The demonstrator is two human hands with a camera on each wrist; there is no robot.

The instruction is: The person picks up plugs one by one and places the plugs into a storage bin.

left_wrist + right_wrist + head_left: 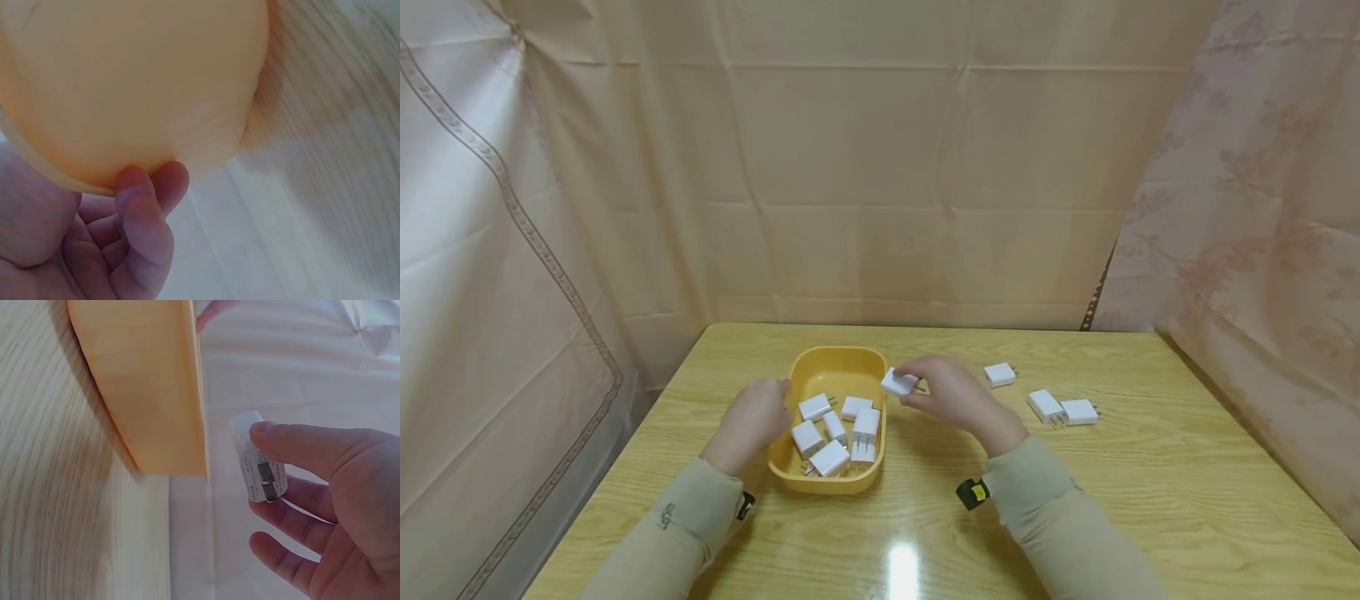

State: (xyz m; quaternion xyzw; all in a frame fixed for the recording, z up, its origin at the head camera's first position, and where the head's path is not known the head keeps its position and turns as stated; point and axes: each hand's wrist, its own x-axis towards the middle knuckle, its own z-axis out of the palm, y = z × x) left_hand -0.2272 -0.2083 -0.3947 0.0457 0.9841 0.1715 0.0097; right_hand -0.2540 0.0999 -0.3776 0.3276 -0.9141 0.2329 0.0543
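**White charger pinched at the right edge of the yellow tub**

From my station I read one white charger in the right hand. That grip is closed only to the charger's thickness: thumb on one side, fingers on the other. The head view sets the charger just beside the tub's right rim, prongs turned toward the palm; on the right wrist feed I see its printed end face and a gap to the tub wall.

Yellow tub: the left hand holds it by the left rim, fingers curled, grip drawn in on the edge. I count seven white chargers inside, lying at mixed angles toward the near end, some overlapping.

Right of the right hand, three more chargers lie on the wood-grain table: a single charger farther back, and a touching pair nearer me. Both wrists carry black straps over pale khaki sleeves. Beige curtains hang behind the table, paler patterned cloth at right.
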